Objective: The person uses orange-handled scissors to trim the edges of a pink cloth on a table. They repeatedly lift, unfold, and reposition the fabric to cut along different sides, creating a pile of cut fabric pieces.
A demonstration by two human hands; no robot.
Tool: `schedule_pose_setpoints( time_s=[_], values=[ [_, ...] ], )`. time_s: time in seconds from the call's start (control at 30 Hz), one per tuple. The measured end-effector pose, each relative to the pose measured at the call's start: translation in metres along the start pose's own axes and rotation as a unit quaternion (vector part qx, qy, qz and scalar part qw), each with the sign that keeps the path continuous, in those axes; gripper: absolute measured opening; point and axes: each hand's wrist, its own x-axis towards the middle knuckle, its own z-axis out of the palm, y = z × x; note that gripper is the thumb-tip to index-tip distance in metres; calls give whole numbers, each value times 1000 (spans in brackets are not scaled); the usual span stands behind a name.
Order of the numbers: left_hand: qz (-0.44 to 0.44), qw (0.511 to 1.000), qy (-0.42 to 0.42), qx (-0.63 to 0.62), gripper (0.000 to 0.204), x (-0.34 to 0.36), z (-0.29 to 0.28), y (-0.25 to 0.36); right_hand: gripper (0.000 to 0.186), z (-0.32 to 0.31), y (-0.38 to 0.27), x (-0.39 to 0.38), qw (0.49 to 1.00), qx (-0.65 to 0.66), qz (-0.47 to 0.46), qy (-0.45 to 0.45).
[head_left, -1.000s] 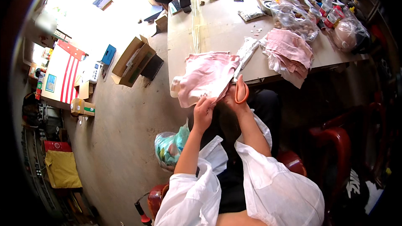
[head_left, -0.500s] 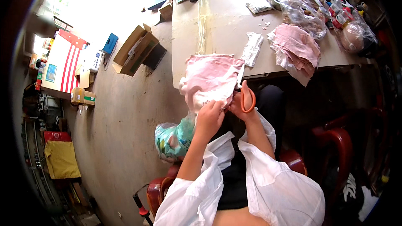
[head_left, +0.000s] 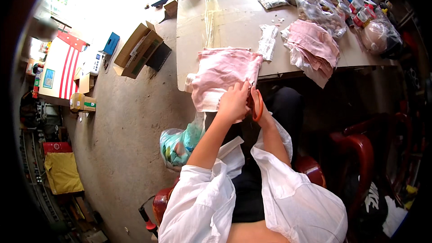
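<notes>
A rectangular piece of soft pink cloth with a paler textured band (head_left: 227,69) is lying on a broad, pale, flat-topped table (head_left: 234,18) and overhanging its near edge; it is serving as landmark below. The person's left hand (head_left: 234,102) is resting over the cloth's lower right part, fingers spread forward; whether they are pinching the fabric cannot be told. The right hand (head_left: 265,110), just beside the left, is closing around orange-handled scissors (head_left: 260,104) at the cloth's right edge; the blades are mostly hidden. A crinkled white packet (head_left: 267,42) is lying just beyond the cloth's upper right corner. A layered pile of pink fabric on white plastic (head_left: 313,47) is resting farther right of the cloth, partly overhanging the table. A turquoise-patterned plastic bag (head_left: 182,144) is sitting below the cloth, toward its left. An open brown cardboard box (head_left: 137,51) is standing well to the cloth's left.
</notes>
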Motion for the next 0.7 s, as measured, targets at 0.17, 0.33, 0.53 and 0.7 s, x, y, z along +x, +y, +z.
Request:
schedule_pose_setpoints(
  time_s=[0.17,0.33,0.53,0.7],
  values=[
    [43,988,20,-144,93,-4,-5,-19,47,49,-30,-13,994,80,-25,73],
    [73,988,75,-111,93,-10,9,-29,50,29,-14,-5,998,66,-18,12],
    [63,983,46,-166,77,-1,-4,-32,46,21,-18,-9,999,3,12,52],
    [49,986,61,-144,52,11,-8,-37,45,20,-33,-20,991,-116,49,46]
  ],
)
